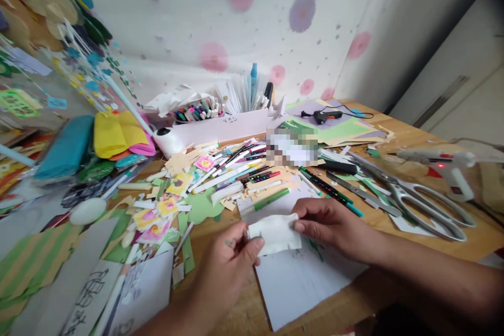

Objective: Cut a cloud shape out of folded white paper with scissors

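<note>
A small white piece (277,233), which looks like paper or thin cloth, is stretched between my two hands above the desk. My left hand (232,257) pinches its left end between thumb and fingers. At the upper right corner, my right hand (334,226) grips it the same way. Below it lies a white sheet of paper (299,283) with small green scraps on it, partly hidden by my right hand. A green marker (265,200) rests just beyond the white piece.
Large scissors (417,199) and a white glue gun (441,160) with a red light lie at right. A black glue gun (323,115) sits on coloured paper behind. Markers and paper scraps crowd the middle and left. A pen box (224,128) stands at the back.
</note>
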`<state>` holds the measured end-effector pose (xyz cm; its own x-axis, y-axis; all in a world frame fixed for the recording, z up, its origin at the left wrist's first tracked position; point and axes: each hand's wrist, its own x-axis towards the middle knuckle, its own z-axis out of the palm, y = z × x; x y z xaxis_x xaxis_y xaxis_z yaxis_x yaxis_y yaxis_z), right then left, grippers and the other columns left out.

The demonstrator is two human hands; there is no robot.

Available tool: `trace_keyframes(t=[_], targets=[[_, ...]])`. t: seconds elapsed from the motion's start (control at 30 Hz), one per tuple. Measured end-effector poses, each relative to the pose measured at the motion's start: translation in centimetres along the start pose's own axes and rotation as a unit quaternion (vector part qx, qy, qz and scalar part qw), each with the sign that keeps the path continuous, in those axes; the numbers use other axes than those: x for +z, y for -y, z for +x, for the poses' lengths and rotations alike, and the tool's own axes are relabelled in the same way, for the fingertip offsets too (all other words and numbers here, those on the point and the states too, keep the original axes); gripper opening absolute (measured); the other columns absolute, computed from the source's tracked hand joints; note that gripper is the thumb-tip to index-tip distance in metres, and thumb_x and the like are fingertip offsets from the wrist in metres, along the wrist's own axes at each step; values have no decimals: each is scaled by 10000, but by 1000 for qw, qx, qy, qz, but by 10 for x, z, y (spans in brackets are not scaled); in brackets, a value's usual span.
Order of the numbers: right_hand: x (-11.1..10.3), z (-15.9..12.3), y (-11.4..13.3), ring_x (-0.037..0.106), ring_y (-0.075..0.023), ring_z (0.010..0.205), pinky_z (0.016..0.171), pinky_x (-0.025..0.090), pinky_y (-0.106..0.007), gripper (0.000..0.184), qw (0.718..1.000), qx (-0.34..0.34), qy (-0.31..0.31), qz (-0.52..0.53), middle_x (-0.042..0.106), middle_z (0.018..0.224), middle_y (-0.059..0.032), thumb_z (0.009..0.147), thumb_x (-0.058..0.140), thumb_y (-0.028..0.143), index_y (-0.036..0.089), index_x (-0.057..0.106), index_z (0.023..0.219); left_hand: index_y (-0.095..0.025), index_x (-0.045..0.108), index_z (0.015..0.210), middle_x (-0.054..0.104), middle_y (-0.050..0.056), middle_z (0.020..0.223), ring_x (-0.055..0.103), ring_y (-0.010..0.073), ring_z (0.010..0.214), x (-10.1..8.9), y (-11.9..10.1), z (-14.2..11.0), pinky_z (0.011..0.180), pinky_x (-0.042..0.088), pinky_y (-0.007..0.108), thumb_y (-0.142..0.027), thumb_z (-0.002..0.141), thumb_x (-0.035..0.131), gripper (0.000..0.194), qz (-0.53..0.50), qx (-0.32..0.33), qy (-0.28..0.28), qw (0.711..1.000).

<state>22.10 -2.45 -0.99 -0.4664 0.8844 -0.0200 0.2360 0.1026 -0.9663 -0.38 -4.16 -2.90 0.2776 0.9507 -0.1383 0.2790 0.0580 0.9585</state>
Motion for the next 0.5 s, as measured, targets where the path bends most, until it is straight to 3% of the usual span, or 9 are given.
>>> trace_keyframes(t=[0.23,0.5], targets=[[2,2,-2,357,-84,573,535,292,-216,400,994,47,1,96,436,625,46,790,629,529,142,551,726,-195,573,633,528,-32,601,529,143,599,1,-16,3,556,456,232,-382,793,573,246,-47,11,6,999],[2,0,-4,381,-96,591,556,307,-226,384,996,45,-3,71,457,642,35,787,630,518,143,559,742,-185,590,717,497,-42,613,443,127,600,-1,-13,4,548,380,213,-346,797,584,180,-34,27,-35,998]])
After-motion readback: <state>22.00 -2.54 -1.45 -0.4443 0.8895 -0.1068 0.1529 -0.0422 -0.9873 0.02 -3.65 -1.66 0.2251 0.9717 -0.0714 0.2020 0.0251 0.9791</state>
